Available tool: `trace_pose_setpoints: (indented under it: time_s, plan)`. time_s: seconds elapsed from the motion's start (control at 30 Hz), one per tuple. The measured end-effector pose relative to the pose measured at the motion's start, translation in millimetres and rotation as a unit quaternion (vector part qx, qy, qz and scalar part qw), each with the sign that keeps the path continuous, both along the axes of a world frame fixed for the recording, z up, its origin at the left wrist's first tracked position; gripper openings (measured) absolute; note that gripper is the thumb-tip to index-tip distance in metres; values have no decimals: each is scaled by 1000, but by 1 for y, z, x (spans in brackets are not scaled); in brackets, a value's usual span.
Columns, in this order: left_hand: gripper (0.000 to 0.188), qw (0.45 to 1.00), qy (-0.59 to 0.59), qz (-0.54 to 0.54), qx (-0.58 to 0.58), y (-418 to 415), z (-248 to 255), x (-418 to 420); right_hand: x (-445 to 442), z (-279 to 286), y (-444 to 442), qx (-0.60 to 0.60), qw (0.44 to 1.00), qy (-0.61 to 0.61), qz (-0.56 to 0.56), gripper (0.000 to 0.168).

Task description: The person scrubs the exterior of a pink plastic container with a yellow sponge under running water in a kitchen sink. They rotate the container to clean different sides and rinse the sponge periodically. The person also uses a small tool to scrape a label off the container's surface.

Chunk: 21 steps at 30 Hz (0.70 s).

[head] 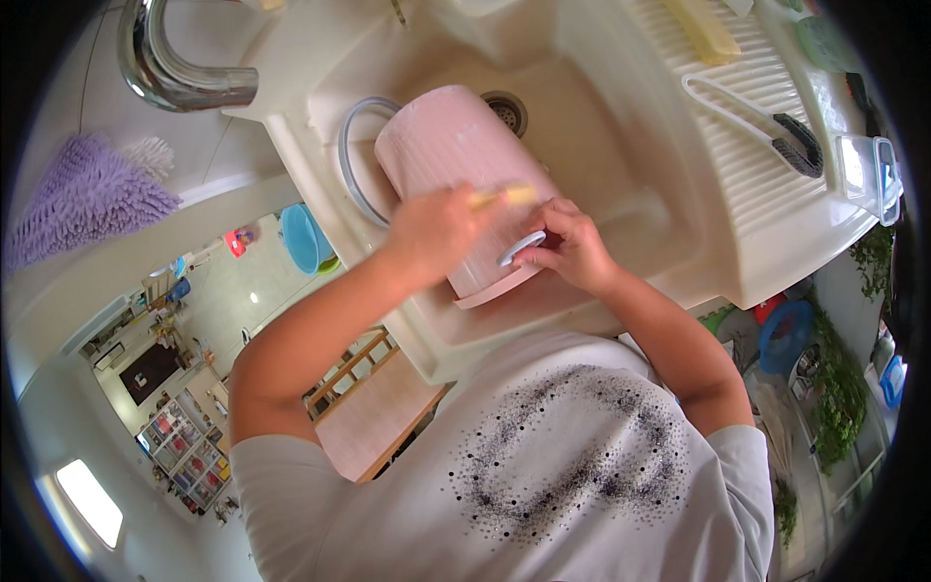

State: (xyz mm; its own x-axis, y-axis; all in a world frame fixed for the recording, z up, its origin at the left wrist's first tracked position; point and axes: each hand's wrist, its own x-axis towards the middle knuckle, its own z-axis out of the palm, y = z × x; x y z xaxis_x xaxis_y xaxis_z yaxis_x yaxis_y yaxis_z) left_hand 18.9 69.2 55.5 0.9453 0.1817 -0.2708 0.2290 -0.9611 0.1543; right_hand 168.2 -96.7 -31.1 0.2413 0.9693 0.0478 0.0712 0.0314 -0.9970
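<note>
A pink plastic bucket [465,145] lies tilted on its side in a cream sink basin [604,138]. My left hand [436,233] is over the bucket's side and grips a small yellow object [513,195], blurred, perhaps a brush or sponge. My right hand [574,244] is at the bucket's rim end, with thumb and fingers around a small light-grey loop-shaped piece [521,249]. Whether that piece is fixed to the bucket is hard to tell. Beyond the bucket's left side curves a grey band [349,160], partly hidden behind it.
A chrome faucet [189,87] arches at the upper left, near a purple chenille cloth [94,196]. On the ribbed drainboard [756,189] lie a white-handled brush [727,105] and a yellow bar [702,33]. A clear plastic container [865,174] stands at its edge. The drain [505,113] shows behind the bucket.
</note>
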Motion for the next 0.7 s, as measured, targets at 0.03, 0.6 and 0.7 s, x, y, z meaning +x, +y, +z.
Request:
trace_pose_setpoints:
  time_s: [0.03, 0.6, 0.7]
  plan:
    - [32, 998, 25, 42, 25, 9, -3, 4, 0, -1, -1, -5, 1000, 1, 10, 28]
    - [29, 938, 94, 319, 100, 91, -16, 11, 7, 5, 4, -7, 999, -11, 30, 26]
    - [38, 950, 83, 276, 119, 79, 1, 2, 15, 8, 2, -112, 989, 78, 48, 34]
